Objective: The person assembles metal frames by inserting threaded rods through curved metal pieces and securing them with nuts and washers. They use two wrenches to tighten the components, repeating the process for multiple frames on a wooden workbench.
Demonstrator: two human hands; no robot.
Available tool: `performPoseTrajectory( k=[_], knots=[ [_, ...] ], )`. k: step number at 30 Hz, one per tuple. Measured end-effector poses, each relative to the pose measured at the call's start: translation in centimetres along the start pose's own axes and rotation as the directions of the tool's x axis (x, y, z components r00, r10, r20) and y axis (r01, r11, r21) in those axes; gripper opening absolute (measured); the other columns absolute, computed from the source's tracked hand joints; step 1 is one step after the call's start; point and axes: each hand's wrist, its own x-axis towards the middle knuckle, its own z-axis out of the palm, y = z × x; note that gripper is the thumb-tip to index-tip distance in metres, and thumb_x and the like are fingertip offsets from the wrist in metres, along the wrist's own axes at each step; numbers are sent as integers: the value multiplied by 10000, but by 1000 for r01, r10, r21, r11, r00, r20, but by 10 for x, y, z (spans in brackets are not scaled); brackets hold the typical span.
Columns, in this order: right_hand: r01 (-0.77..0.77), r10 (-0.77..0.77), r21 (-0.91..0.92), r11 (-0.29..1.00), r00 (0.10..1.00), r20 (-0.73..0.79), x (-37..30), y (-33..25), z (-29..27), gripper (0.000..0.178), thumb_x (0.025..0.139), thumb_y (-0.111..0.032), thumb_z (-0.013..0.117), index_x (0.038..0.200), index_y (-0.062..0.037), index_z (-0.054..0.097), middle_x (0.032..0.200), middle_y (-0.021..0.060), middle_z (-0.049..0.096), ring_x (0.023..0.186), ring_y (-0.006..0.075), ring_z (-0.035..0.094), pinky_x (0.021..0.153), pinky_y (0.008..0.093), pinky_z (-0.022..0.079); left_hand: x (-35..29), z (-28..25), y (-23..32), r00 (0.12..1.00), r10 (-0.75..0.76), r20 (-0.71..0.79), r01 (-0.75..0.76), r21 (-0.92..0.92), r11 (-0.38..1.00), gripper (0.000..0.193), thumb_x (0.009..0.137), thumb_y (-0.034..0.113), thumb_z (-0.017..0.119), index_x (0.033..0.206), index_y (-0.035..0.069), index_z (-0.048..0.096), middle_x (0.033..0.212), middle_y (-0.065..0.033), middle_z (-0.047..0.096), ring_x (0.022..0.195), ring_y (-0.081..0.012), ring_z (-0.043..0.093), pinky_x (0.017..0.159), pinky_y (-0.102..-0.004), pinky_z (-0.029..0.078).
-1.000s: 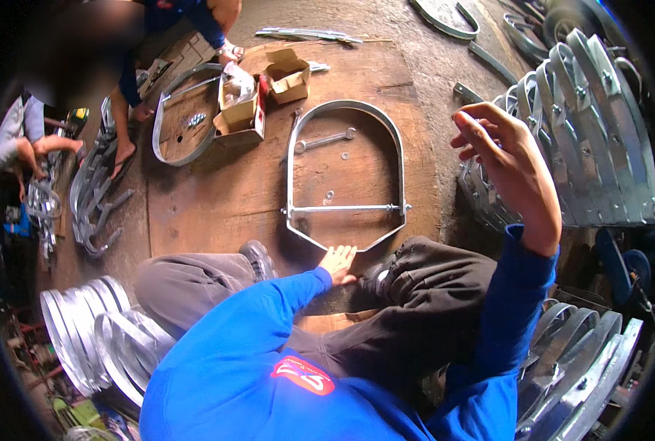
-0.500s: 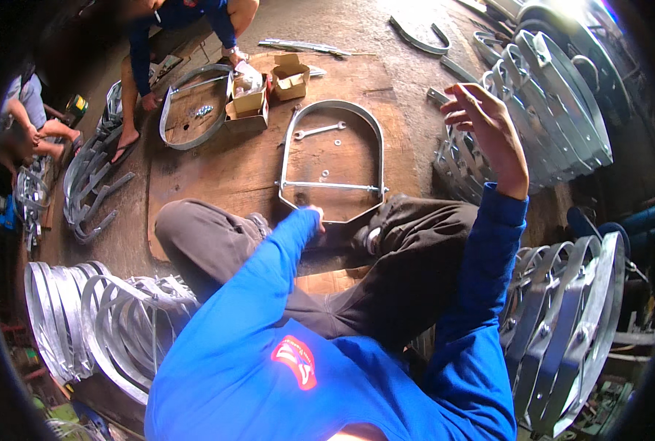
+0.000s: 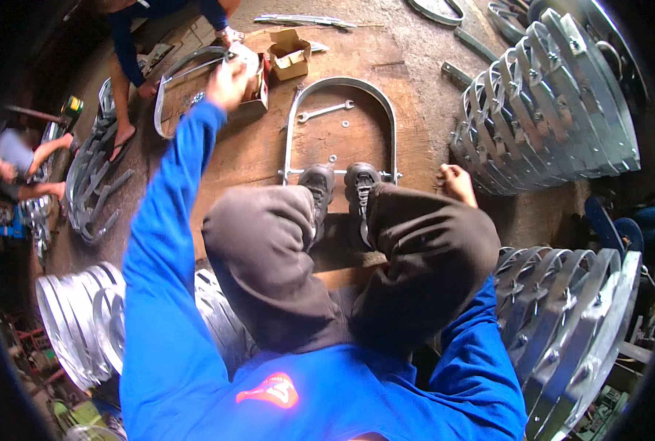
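My left hand (image 3: 228, 84) is stretched out to the far left, over the near side of an open cardboard box (image 3: 255, 103); its fingers are smeared by motion. Beyond my right knee, low over the wooden board, my right hand (image 3: 457, 184) has curled fingers, and I cannot make out whether they hold anything. Between the hands lies a U-shaped metal clamp (image 3: 393, 125) with a rod across its near end. Inside it are a wrench (image 3: 326, 111) and washers (image 3: 345, 124). My shoes (image 3: 362, 192) cover part of the rod.
Stacked metal clamps stand at the right (image 3: 555, 110), near right (image 3: 562, 316) and near left (image 3: 77, 316). A second open carton (image 3: 289, 59) is on the wooden board (image 3: 246, 158). A co-worker's hand (image 3: 230, 37) is near the boxes, beside another clamp (image 3: 160, 103).
My left hand has moved from the clamp's near end out to the box. My right hand has come down from the air beside my knee. My knees have risen and drawn together.
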Motion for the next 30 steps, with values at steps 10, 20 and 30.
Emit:
performPoseTrajectory(
  k=[10, 20, 30],
  knots=[
    [577, -339, -609, 544, 815, 470, 64, 58, 127, 481, 842, -63, 548, 1323, -80, 525, 1126, 153, 662, 1015, 350, 578, 877, 418, 479, -199, 207, -97, 917, -262, 301, 89, 485, 870, 306, 701, 253, 812, 993, 220, 727, 1252, -66, 534, 1118, -298, 527, 922, -430, 463],
    [676, -311, -602, 426, 734, 604, 82, 53, 148, 452, 747, -40, 581, 1197, -85, 581, 949, 105, 635, 989, 284, 544, 861, 416, 405, -172, 216, -96, 871, -347, 349, 101, 564, 819, 293, 746, 224, 788, 1024, 149, 732, 1130, -82, 592, 971, -283, 612, 844, -422, 489],
    [638, -427, -664, 391, 764, 483, 72, 54, 142, 427, 741, -48, 596, 1163, -114, 610, 908, 75, 634, 959, 245, 562, 905, 384, 378, -164, 214, -108, 832, -250, 495, -23, 481, 876, 271, 765, 206, 776, 1017, 114, 732, 1112, -173, 579, 859, -370, 654, 774, -450, 525]
  ],
)
